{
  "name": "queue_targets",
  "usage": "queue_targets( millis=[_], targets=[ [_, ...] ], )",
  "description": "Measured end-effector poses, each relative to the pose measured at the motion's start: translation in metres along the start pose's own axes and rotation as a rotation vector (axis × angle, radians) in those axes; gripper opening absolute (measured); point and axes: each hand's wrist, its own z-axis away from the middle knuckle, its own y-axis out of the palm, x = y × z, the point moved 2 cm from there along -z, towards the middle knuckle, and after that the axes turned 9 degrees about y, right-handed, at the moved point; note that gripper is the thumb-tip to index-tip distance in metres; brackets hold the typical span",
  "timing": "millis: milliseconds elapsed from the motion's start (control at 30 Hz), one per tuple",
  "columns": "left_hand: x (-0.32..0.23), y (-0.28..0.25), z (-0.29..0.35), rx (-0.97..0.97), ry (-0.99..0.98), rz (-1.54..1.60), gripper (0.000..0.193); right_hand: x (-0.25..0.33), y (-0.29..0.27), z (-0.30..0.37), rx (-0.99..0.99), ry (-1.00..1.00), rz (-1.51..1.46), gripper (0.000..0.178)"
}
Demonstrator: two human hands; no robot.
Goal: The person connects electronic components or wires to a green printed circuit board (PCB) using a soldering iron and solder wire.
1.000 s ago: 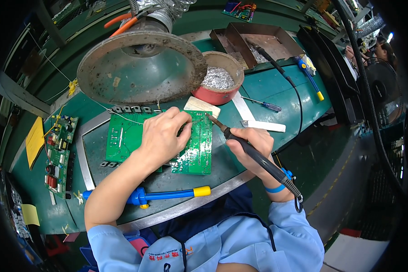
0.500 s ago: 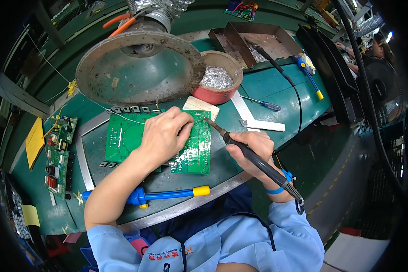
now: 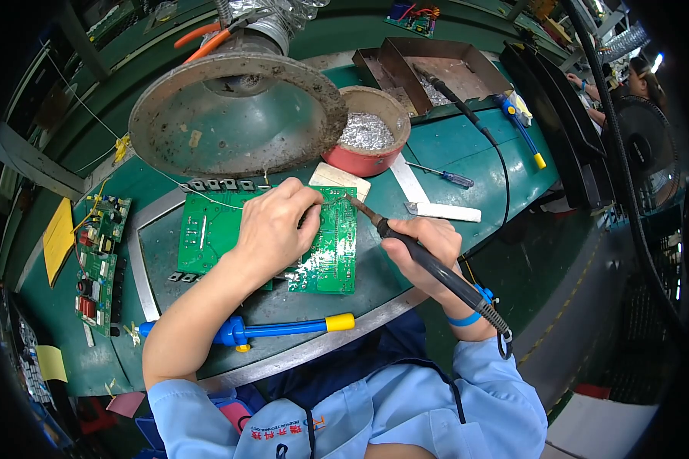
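Observation:
My right hand (image 3: 425, 249) grips a black-handled soldering iron (image 3: 440, 269), its tip touching or just above the upper right part of a green circuit board (image 3: 325, 264). Pinched in the fingers of my left hand (image 3: 279, 218) is a thin solder wire (image 3: 216, 201), which comes in from the upper left and pokes out towards the iron's tip. That hand rests over the middle of the board, hiding part of it. The board lies solder side up, with metal-tabbed parts along its far and near left edges.
A wide fume-extraction hood (image 3: 237, 153) overhangs the board's far side. Beside it stands a red pot (image 3: 367, 159) with crumpled foil. A blue desoldering pump (image 3: 283, 329) lies under my left forearm. Rightward are a screwdriver (image 3: 455, 180), a white-handled blade (image 3: 448, 211) and a metal tray (image 3: 459, 65).
The iron in my right hand has shifted very slightly at the board. My left hand has moved only a little.

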Motion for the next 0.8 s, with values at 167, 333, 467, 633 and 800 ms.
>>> queue_targets(
  millis=[167, 333, 467, 633, 800],
  targets=[
    [0.000, 0.000, 0.000, -0.009, -0.007, 0.003, 0.004, 0.000, 0.000, -0.001, 0.002, 0.036, 0.019, 0.023],
    [0.002, 0.000, 0.000, -0.042, 0.005, 0.031, 0.007, -0.001, 0.000, -0.001, -0.016, 0.060, 0.039, 0.024],
    [0.003, 0.000, 0.001, -0.052, 0.019, 0.034, 0.008, -0.003, 0.001, -0.002, -0.025, 0.058, 0.029, 0.024],
    [0.003, -0.001, 0.000, -0.057, 0.018, -0.003, 0.006, -0.004, -0.003, -0.009, -0.075, 0.001, -0.008, 0.026],
    [0.001, -0.003, -0.001, -0.042, -0.024, -0.008, 0.005, -0.015, -0.013, -0.022, -0.195, 0.054, -0.021, 0.021]
  ],
)
